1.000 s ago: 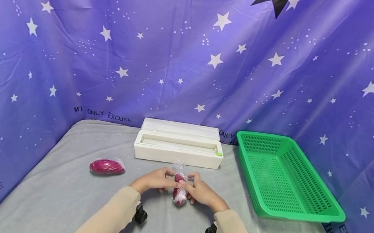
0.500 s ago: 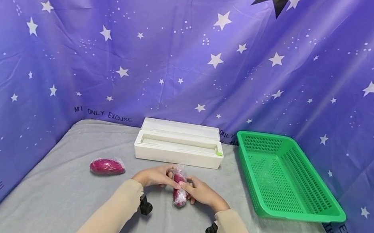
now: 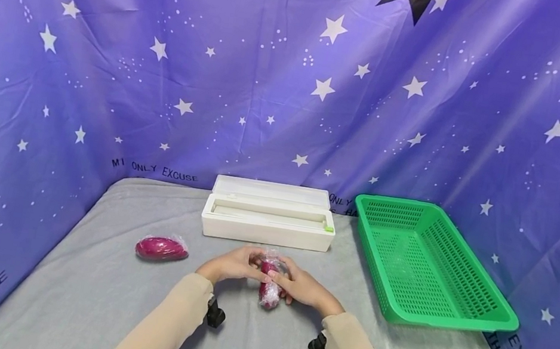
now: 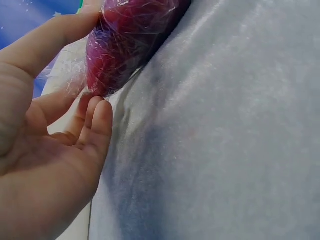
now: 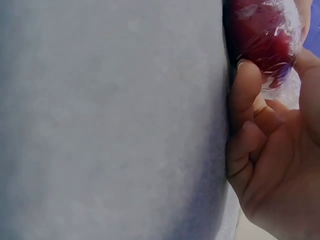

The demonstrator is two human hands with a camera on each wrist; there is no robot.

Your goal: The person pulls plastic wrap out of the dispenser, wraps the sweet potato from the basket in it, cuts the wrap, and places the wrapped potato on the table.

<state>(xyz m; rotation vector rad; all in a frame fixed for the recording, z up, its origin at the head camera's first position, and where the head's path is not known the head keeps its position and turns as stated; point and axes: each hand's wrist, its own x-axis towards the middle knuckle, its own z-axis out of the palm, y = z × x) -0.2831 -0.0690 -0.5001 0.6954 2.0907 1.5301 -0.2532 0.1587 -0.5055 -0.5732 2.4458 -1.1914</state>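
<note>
A magenta, elongated sweet potato (image 3: 267, 293) in crinkled cling film lies on the grey cloth, its length pointing away from me. My left hand (image 3: 236, 264) holds it from the left, thumb on top and fingers bent near its far end. From the right my right hand (image 3: 306, 290) grips it, thumb on top and fingers along its side. Loose film (image 4: 72, 70) bunches beside the left fingers in the left wrist view. Bent fingertips touch the wrapped end (image 5: 277, 75) in the right wrist view. A second wrapped sweet potato (image 3: 162, 248) rests apart at the left.
Behind the hands stands a white cling film box (image 3: 265, 234), its clear lid raised and a green slider at its right end. A green perforated basket (image 3: 386, 299) is at the right. A purple star-patterned curtain (image 3: 251, 74) surrounds the table's back and sides.
The film sticking up at the sweet potato's far end is now lower and shorter. My left hand shifted slightly right, then back a little. The right hand has barely moved.
</note>
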